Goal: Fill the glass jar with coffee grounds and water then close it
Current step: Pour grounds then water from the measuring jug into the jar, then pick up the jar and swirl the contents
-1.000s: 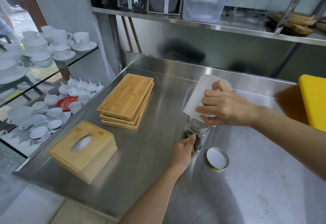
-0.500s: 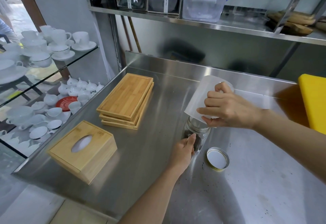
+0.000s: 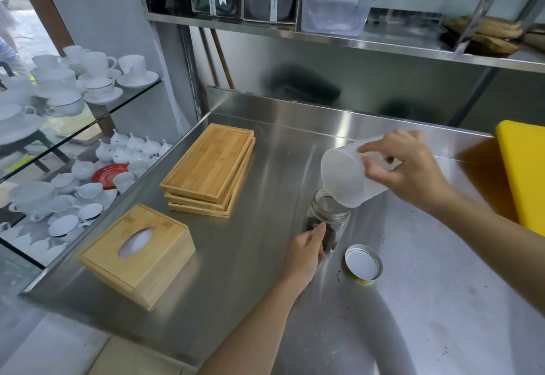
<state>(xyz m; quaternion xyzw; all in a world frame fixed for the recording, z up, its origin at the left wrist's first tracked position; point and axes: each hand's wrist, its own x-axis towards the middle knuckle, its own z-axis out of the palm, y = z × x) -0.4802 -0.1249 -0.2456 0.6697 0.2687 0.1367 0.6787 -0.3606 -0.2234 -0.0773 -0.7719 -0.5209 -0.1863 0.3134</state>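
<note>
A small glass jar [image 3: 330, 217] stands upright on the steel counter [image 3: 413, 271], with dark coffee grounds in its lower part. My left hand [image 3: 305, 253] holds the jar at its near side. My right hand [image 3: 404, 168] grips a translucent white plastic cup [image 3: 343, 180], tipped over with its mouth facing left and its lower rim just above the jar's open mouth. The jar's metal lid [image 3: 362, 263] lies upside down on the counter, just right of the jar. A few dark specks of grounds lie around the lid.
A stack of bamboo trays [image 3: 211, 168] and a wooden tissue box [image 3: 138, 252] sit to the left. A yellow board [image 3: 523, 171] is at the right edge. Glass shelves with white cups [image 3: 73, 85] stand beyond the counter's left edge. A steel shelf [image 3: 339, 38] hangs above.
My right hand has rolled the plastic cup from steeply inverted over the jar to a shallower tilt, with its mouth now turned left. My left hand and the jar stayed put.
</note>
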